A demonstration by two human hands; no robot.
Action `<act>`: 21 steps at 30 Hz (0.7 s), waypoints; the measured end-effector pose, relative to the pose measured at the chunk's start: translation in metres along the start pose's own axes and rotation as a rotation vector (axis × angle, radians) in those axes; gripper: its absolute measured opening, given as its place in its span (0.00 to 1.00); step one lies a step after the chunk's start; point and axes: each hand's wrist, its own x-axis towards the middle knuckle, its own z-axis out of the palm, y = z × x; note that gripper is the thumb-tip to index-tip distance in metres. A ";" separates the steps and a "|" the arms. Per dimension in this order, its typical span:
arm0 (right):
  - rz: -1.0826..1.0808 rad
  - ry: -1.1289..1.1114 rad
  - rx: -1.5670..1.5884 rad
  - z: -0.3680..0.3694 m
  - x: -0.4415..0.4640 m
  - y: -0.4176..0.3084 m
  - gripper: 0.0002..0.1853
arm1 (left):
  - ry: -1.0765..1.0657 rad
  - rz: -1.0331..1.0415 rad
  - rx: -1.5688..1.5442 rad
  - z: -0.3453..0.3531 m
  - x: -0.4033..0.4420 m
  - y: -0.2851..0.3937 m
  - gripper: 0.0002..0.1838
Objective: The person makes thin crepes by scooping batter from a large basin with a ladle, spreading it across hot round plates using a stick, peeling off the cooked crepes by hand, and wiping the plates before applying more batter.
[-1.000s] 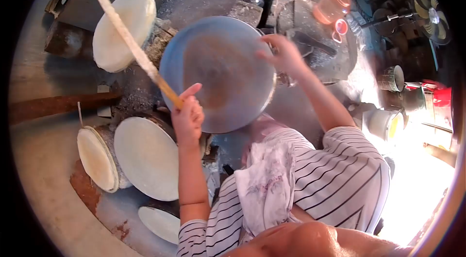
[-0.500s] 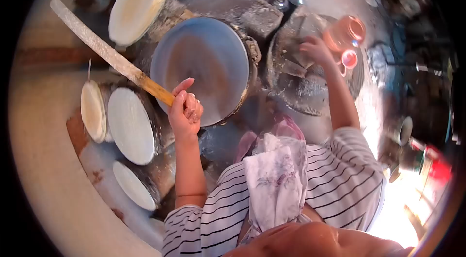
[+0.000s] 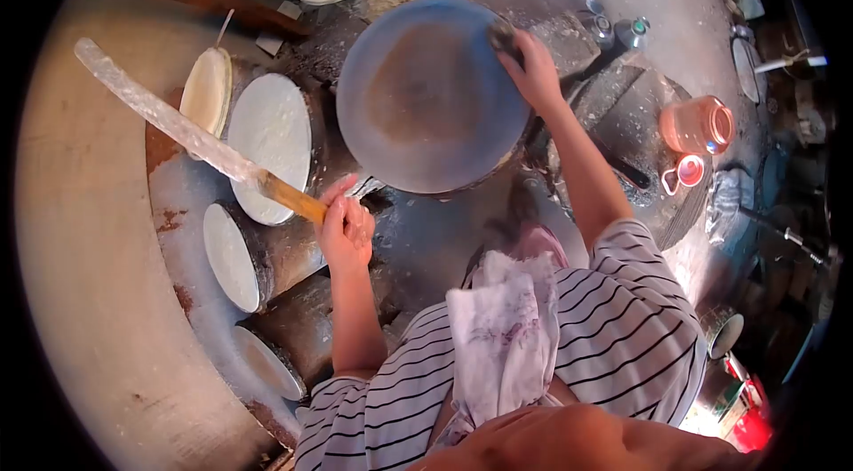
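My left hand [image 3: 346, 227] is closed round the bare wooden handle of a long, flat, slightly curved spatula [image 3: 182, 133]. Its blade is coated in something pale and reaches up to the left, over a round pan covered in white [image 3: 271, 142]. In front of me lies a large round griddle [image 3: 426, 98], grey-blue with a brownish middle. At its upper right edge my right hand [image 3: 536, 71] grips a small dark pad [image 3: 504, 41] against the surface. The fingers partly hide the pad, so its material is unclear.
A pink plastic jar [image 3: 689, 126] and a small pink cup [image 3: 689, 170] stand on a dark round surface [image 3: 622, 107] at right. Bottles [image 3: 633, 33] stand behind it. More pale-topped round pans [image 3: 233, 258] line the left side, beside a curved ledge [image 3: 80, 231].
My right hand has moved left from beside the pink jar to the griddle, now with a dark pad in it. The view has shifted; my left hand still holds the spatula.
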 end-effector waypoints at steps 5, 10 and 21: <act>0.081 0.022 -0.137 -0.003 -0.051 -0.018 0.15 | 0.070 0.054 -0.080 -0.046 -0.036 0.011 0.16; 0.132 -0.471 -0.382 0.075 0.113 0.009 0.19 | 0.323 0.132 -0.097 -0.058 -0.071 0.006 0.15; -1.182 -1.081 0.246 0.210 -0.016 -0.141 0.14 | 0.629 0.285 -0.298 -0.025 -0.091 -0.010 0.15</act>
